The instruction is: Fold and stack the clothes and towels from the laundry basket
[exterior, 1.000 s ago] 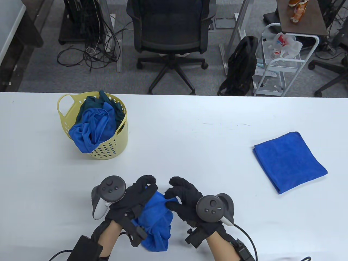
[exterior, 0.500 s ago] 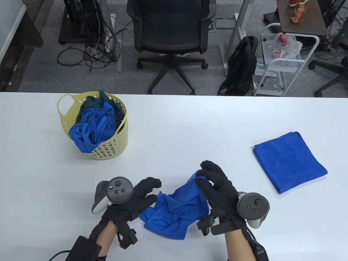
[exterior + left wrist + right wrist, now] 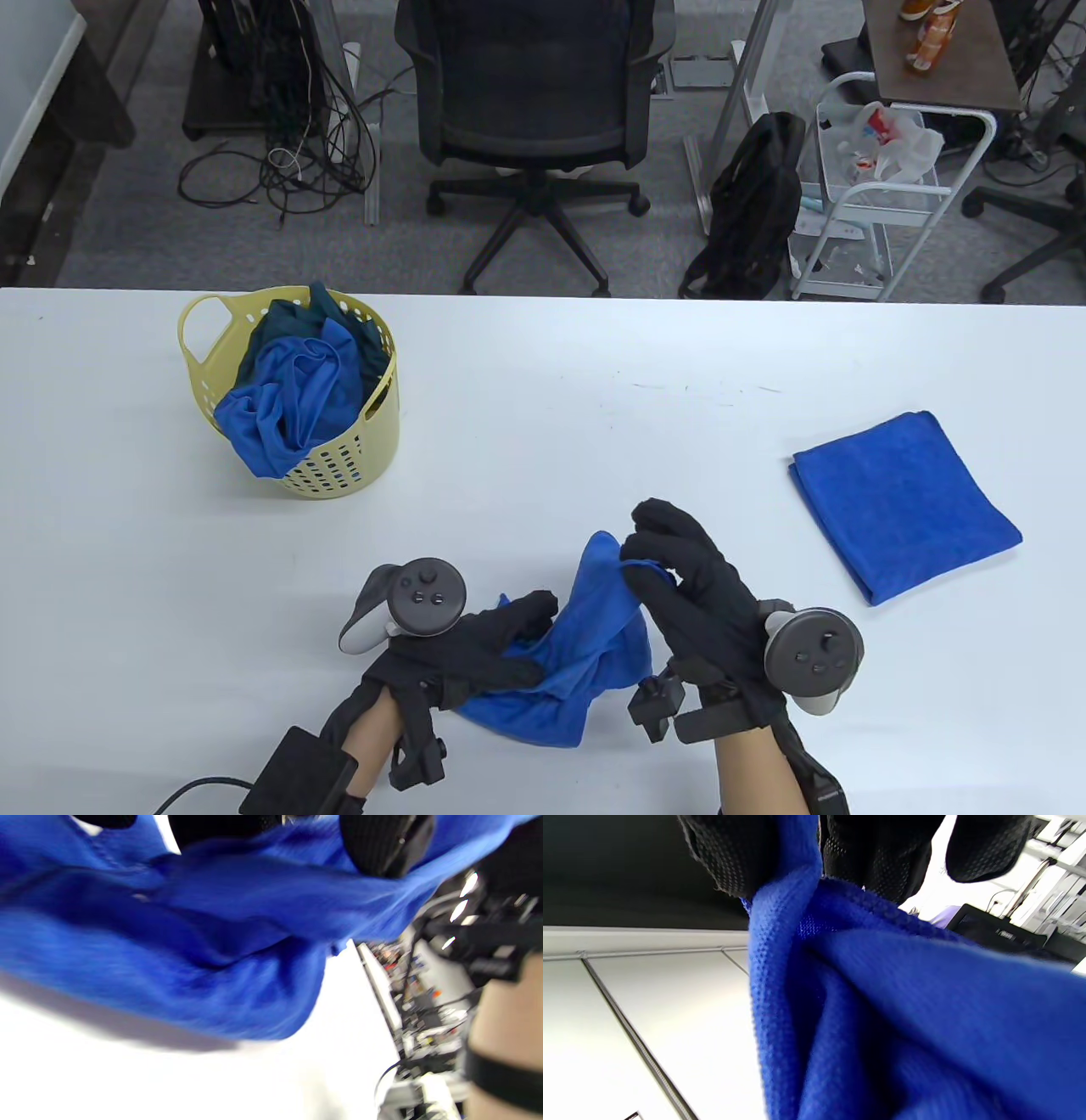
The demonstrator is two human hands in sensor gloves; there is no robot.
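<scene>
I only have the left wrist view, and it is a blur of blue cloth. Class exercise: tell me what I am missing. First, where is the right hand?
Observer: The right hand pinches the towel's upper corner between its fingertips.
Operator: Is any of the towel on the table?
Observer: Yes, its lower part lies crumpled on the table, with the left hand gripping the left side.
Operator: Anything folded so far?
Observer: One folded towel lies to the right.
Operator: And the basket?
Observer: The basket, far left, holds more blue and dark green cloth.
</scene>
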